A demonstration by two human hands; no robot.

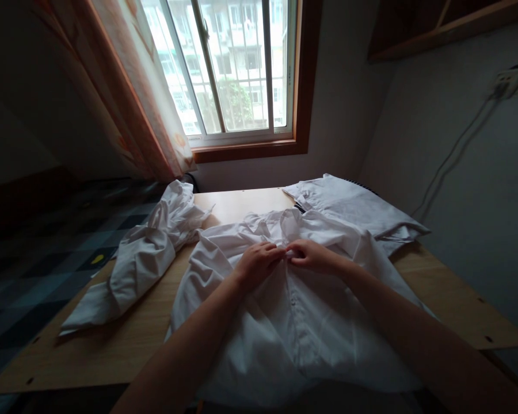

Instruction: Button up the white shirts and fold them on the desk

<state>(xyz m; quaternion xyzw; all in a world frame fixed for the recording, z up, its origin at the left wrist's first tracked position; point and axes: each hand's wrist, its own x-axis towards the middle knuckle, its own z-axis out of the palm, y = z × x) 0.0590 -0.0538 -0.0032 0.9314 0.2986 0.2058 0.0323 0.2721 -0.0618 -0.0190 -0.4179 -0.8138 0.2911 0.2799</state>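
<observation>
On the bench (449,282), our left hand (256,264) and right hand (313,257) are closely pinching the middle shirt (246,345) below its collar (290,223), its front strip (295,313) running near.

Two Hands Meet at the Front of a White Shirt

A white, button-front cloth shirt (328,299) lies spread on the pale wooden counter (440,282), its collar toward the window. The bare left hand (313,256) and bare right hand (259,263) pinch the fabric near the top of the front opening, fingertips close together. A crumpled white cloth garment (151,253) lies to the left; a folded white cloth garment (349,201) lies beyond the shirt, to the right. Behind stands a brown-framed sliding glass window (242,69) beside an orange-and-cream patterned curtain (125,86).
</observation>
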